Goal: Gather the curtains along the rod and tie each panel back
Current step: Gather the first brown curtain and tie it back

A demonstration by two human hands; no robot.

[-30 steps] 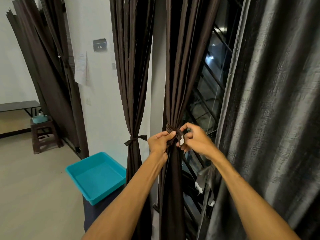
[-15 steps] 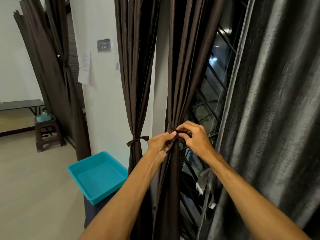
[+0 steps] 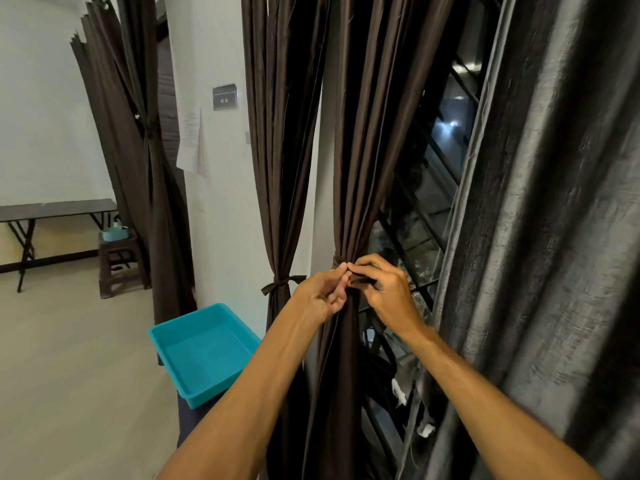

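A dark brown curtain panel hangs gathered in the middle, cinched by a brown tie-back band. My left hand pinches the band's end on the left of the bundle. My right hand pinches the other end on the right, fingertips of both hands meeting at the knot. A second brown panel to the left is bound with a knotted tie. A third tied panel hangs far left.
A grey curtain fills the right side, beside a barred window. A turquoise tray sits low at the left on a dark stand. Further back stand a brown stool and a black bench.
Both hands stayed at the tie-back, fingers reworking the band ends. The white tag seen near my right fingers a second ago is hidden now. The camera drifted slightly, moving the scene rightward.
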